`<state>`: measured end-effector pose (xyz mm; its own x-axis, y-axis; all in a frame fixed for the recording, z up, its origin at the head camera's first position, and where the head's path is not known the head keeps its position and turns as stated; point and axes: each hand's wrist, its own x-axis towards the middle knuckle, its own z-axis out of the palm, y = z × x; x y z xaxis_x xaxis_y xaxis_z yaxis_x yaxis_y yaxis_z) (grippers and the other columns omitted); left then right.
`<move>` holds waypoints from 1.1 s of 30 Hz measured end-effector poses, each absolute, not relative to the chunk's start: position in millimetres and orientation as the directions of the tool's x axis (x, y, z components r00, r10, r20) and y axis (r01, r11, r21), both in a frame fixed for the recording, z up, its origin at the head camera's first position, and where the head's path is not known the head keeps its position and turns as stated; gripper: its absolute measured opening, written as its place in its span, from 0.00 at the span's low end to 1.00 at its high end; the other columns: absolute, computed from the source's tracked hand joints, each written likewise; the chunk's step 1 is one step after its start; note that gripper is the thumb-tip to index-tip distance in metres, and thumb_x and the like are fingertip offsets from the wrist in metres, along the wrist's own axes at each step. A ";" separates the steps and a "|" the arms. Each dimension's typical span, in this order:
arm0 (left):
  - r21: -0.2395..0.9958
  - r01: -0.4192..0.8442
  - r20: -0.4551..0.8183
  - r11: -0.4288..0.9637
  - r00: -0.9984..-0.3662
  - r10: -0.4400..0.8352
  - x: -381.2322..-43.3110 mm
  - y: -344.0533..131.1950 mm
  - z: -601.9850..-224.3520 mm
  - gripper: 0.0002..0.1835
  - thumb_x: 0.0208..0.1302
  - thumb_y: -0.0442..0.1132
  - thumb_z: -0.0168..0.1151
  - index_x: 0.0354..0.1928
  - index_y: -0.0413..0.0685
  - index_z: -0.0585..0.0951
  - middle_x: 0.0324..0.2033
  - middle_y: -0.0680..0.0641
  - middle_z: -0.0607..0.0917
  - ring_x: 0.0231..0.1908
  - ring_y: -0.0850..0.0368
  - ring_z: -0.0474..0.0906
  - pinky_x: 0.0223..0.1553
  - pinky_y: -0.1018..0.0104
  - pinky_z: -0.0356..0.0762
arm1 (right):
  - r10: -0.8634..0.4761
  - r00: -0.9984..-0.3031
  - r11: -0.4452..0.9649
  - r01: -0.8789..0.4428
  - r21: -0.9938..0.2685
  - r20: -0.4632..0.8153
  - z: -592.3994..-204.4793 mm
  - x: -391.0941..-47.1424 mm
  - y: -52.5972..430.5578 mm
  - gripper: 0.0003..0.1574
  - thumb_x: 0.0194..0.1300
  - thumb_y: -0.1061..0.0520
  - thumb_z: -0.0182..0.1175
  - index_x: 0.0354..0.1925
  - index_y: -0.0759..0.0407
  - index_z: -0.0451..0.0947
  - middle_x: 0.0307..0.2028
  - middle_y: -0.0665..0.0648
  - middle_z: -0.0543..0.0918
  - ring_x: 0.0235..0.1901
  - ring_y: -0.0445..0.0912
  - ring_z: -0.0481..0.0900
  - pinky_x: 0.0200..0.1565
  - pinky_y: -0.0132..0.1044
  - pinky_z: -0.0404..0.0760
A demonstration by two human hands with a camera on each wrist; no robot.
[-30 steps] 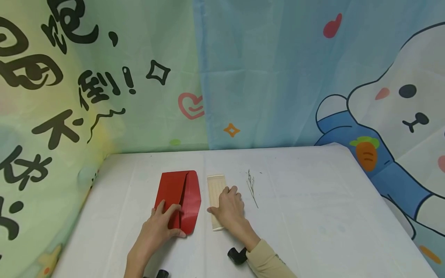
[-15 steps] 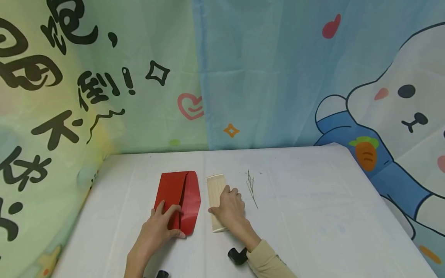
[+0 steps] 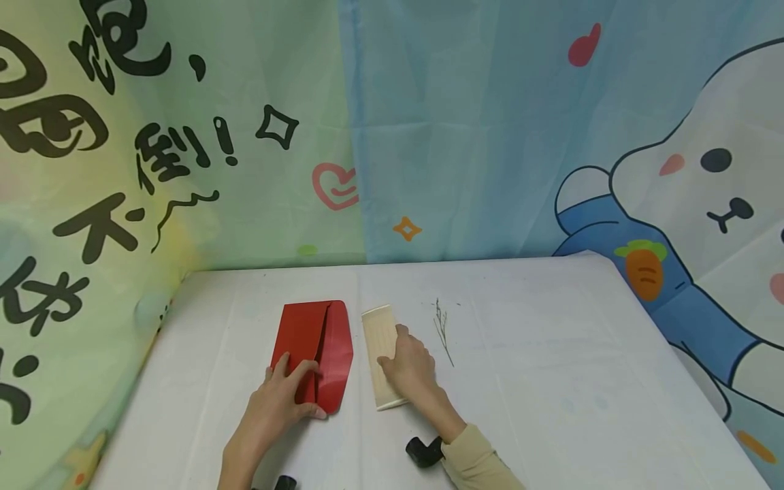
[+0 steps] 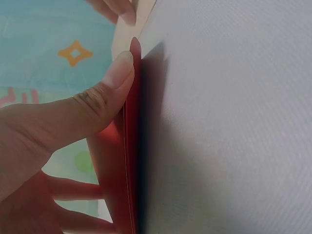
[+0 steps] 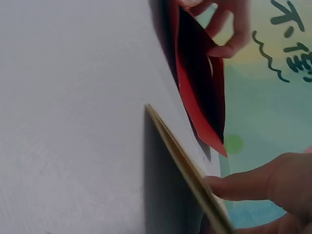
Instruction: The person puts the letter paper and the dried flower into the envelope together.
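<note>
A red envelope (image 3: pixel 300 327) lies on the white table with its flap spread to the right. My left hand (image 3: pixel 284 391) holds it at the near end, thumb on the flap and a bent finger at the mouth. In the right wrist view the envelope's mouth (image 5: pixel 197 73) gapes. Just to the right is a folded cream paper (image 3: pixel 378 333), long and narrow. My right hand (image 3: pixel 413 367) grips its right side, the thumb over the face; the other fingers are mostly hidden. The paper's edge (image 5: pixel 180 158) slants up from the tabletop in the right wrist view.
A thin dried sprig (image 3: pixel 442 330) lies right of the paper. The white cloth-covered table (image 3: pixel 551 381) meets a printed curtain (image 3: pixel 465 136) at the back and left. A black wrist-worn device (image 3: pixel 422 451) sits by the right cuff.
The cream paper has turned slightly, its far end to the left and near end to the right. My right hand has shifted a little right with it. The left hand and envelope stay put.
</note>
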<state>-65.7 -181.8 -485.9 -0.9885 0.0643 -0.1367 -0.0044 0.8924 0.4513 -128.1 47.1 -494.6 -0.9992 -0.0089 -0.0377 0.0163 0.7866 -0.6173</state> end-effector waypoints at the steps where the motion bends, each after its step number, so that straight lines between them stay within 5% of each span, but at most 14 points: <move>1: 0.450 -0.004 -0.137 0.893 -0.989 0.064 -65.8 -181.7 -485.7 0.36 0.39 0.55 0.79 0.54 0.67 0.75 0.67 0.32 0.65 0.62 0.24 0.64 0.43 0.35 0.77 | -0.008 -0.998 0.770 0.029 -0.638 -0.055 -494.0 -128.6 48.8 0.40 0.54 0.55 0.72 0.62 0.66 0.68 0.42 0.67 0.84 0.37 0.57 0.84 0.35 0.53 0.79; 7: 0.441 -0.005 -0.140 0.897 -0.988 0.063 -65.4 -181.4 -485.3 0.36 0.39 0.56 0.79 0.54 0.67 0.75 0.66 0.31 0.65 0.62 0.21 0.64 0.43 0.34 0.77 | -0.071 -0.987 0.653 0.064 -0.755 -0.144 -493.2 -131.9 59.8 0.31 0.58 0.61 0.66 0.59 0.66 0.71 0.35 0.64 0.85 0.26 0.46 0.81 0.27 0.37 0.78; 16: 0.446 -0.007 -0.137 0.895 -0.989 0.060 -65.9 -180.6 -485.6 0.36 0.39 0.55 0.79 0.54 0.68 0.75 0.67 0.32 0.65 0.62 0.24 0.64 0.43 0.35 0.77 | -0.122 -0.983 0.539 0.051 -0.841 -0.137 -494.1 -132.5 71.0 0.26 0.59 0.63 0.61 0.57 0.64 0.74 0.33 0.59 0.87 0.30 0.46 0.83 0.34 0.37 0.79; 22: 0.437 -0.008 -0.138 0.899 -0.989 0.058 -63.5 -180.8 -483.9 0.36 0.39 0.55 0.79 0.54 0.67 0.75 0.66 0.31 0.65 0.61 0.25 0.65 0.42 0.35 0.77 | -0.112 -0.982 0.505 0.078 -0.860 -0.154 -497.6 -131.7 73.6 0.24 0.61 0.58 0.60 0.57 0.58 0.76 0.42 0.59 0.87 0.38 0.45 0.80 0.43 0.40 0.78; 33: 0.432 -0.005 -0.138 0.902 -0.989 0.060 -64.8 -179.9 -484.9 0.36 0.39 0.56 0.79 0.54 0.67 0.75 0.66 0.31 0.65 0.61 0.22 0.65 0.42 0.35 0.78 | -0.102 -0.984 0.437 0.091 -0.895 -0.150 -501.7 -130.4 76.8 0.24 0.62 0.56 0.62 0.57 0.57 0.76 0.35 0.52 0.87 0.41 0.45 0.81 0.47 0.43 0.79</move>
